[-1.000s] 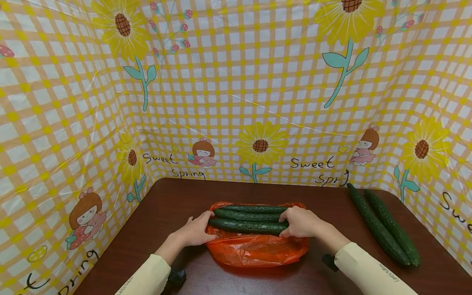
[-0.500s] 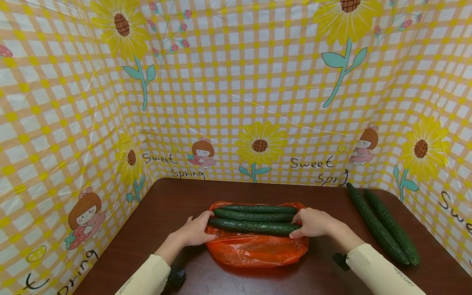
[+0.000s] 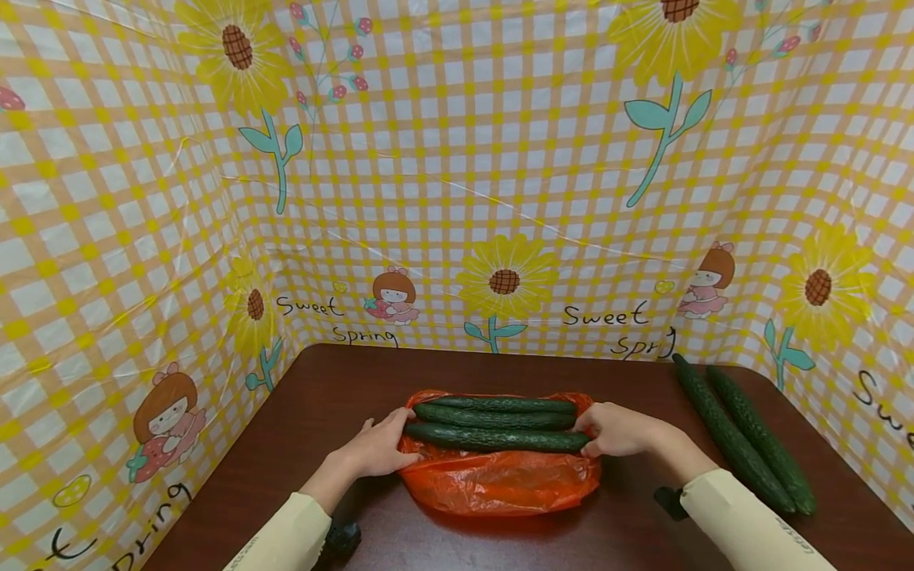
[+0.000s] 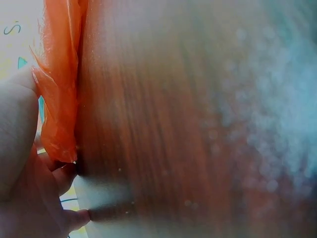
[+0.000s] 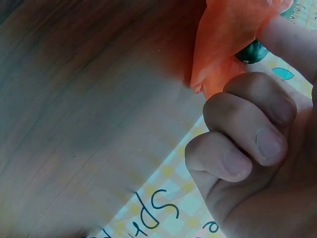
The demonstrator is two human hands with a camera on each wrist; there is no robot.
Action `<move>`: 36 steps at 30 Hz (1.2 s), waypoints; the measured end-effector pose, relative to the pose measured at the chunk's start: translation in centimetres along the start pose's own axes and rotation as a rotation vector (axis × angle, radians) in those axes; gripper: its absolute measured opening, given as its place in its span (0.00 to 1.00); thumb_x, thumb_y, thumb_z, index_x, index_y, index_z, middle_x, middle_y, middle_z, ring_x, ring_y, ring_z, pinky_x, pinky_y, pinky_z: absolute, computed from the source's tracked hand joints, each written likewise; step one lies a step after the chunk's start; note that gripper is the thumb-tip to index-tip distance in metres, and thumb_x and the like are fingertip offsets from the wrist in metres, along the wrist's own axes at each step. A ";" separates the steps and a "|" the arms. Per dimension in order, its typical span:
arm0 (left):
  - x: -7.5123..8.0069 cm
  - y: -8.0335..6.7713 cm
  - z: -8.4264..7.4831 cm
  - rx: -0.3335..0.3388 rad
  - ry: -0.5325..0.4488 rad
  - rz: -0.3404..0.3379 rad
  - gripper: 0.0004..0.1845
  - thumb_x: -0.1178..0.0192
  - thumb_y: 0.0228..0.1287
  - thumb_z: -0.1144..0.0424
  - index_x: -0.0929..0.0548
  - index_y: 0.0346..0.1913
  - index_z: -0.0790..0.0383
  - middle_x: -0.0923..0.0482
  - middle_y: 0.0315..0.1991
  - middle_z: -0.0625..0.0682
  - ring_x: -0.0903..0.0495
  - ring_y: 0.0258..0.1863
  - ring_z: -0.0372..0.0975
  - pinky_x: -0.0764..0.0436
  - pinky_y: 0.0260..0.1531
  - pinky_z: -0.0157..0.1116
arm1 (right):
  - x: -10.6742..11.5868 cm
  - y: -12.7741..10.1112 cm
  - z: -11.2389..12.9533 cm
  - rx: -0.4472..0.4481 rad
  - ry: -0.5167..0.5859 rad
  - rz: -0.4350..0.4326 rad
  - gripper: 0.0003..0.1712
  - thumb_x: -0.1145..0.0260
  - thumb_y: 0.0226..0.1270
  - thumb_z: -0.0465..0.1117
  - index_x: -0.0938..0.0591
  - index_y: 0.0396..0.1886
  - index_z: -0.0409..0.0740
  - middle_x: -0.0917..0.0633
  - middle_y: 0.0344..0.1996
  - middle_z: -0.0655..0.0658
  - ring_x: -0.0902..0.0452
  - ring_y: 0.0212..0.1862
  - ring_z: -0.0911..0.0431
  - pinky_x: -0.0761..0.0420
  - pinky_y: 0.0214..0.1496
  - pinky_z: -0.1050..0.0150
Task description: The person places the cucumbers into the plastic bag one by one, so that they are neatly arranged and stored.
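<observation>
Orange plastic bag (image 3: 500,480) lies mid-table (image 3: 343,381) under three cucumbers (image 3: 496,420). The left hand (image 3: 374,448) grips the front cucumber's left end, the right hand (image 3: 614,430) curls round its right end. Two more cucumbers (image 3: 743,436) lie well apart, far right.

The orange bag (image 3: 500,480) is thin plastic film, crinkled and glossy, catching light along its folds. The cucumbers on it (image 3: 496,436) have dark green skin, bumpy and ridged, with a dull sheen; the two loose cucumbers (image 3: 743,436) off to the right look the same. The table (image 3: 343,381) is dark brown wood-grain, smooth and slightly shiny. The checked backdrop (image 3: 457,182) is a printed plastic sheet, slick and creased. Both sleeves (image 3: 743,519) are matt cream cloth.
</observation>
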State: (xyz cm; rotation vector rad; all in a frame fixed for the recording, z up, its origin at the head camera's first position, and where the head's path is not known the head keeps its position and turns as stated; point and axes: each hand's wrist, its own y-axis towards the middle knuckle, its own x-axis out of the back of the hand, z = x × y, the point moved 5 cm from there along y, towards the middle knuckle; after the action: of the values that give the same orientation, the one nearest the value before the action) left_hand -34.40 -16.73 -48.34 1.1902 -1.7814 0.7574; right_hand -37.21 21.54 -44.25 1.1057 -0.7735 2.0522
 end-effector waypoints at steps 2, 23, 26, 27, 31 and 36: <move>0.0 0.0 0.0 0.001 0.004 -0.002 0.40 0.35 0.64 0.42 0.36 0.71 0.57 0.35 0.73 0.57 0.31 0.72 0.50 0.53 0.72 0.67 | 0.0 -0.1 0.0 0.017 0.004 -0.002 0.17 0.26 0.62 0.40 0.13 0.49 0.40 0.16 0.32 0.51 0.29 0.30 0.60 0.28 0.33 0.64; -0.2 0.2 -0.5 0.014 0.019 -0.015 0.39 0.34 0.64 0.41 0.36 0.69 0.58 0.35 0.72 0.59 0.29 0.69 0.53 0.51 0.70 0.68 | 0.3 -0.3 -1.1 -0.026 -0.062 -0.114 0.23 0.28 0.64 0.51 0.25 0.14 0.50 0.42 0.14 0.57 0.48 0.19 0.63 0.45 0.23 0.67; -0.1 0.1 -0.7 0.016 0.018 -0.013 0.39 0.34 0.64 0.41 0.36 0.69 0.58 0.35 0.72 0.59 0.29 0.69 0.53 0.51 0.71 0.68 | 0.4 -0.4 -1.1 -0.019 -0.070 -0.132 0.23 0.28 0.65 0.52 0.23 0.14 0.50 0.40 0.13 0.58 0.46 0.18 0.63 0.43 0.23 0.68; -0.1 0.1 -0.7 0.017 0.017 -0.013 0.39 0.34 0.64 0.42 0.36 0.69 0.58 0.35 0.72 0.59 0.29 0.70 0.53 0.51 0.71 0.68 | 0.3 -0.4 -1.1 -0.021 -0.075 -0.136 0.22 0.28 0.65 0.52 0.22 0.14 0.50 0.39 0.13 0.58 0.45 0.18 0.63 0.42 0.23 0.69; 0.0 0.0 -0.8 0.016 0.016 -0.011 0.39 0.34 0.64 0.42 0.36 0.70 0.59 0.36 0.72 0.59 0.30 0.70 0.53 0.51 0.70 0.68 | 0.4 -0.5 -1.0 -0.025 -0.086 -0.151 0.22 0.28 0.65 0.51 0.20 0.14 0.47 0.38 0.13 0.58 0.43 0.18 0.64 0.42 0.23 0.69; -0.2 0.1 -0.8 0.011 0.025 -0.009 0.39 0.34 0.64 0.42 0.36 0.70 0.59 0.35 0.72 0.59 0.30 0.70 0.52 0.51 0.70 0.68 | 0.5 -0.6 -0.7 0.013 -0.056 -0.148 0.24 0.28 0.66 0.47 0.23 0.13 0.42 0.40 0.12 0.59 0.47 0.18 0.64 0.43 0.23 0.70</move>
State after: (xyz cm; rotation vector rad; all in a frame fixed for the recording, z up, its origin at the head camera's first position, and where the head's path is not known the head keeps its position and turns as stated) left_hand -34.20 -16.00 -48.11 1.1909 -1.7523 0.7747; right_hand -37.31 22.59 -44.04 1.1953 -0.6853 1.9128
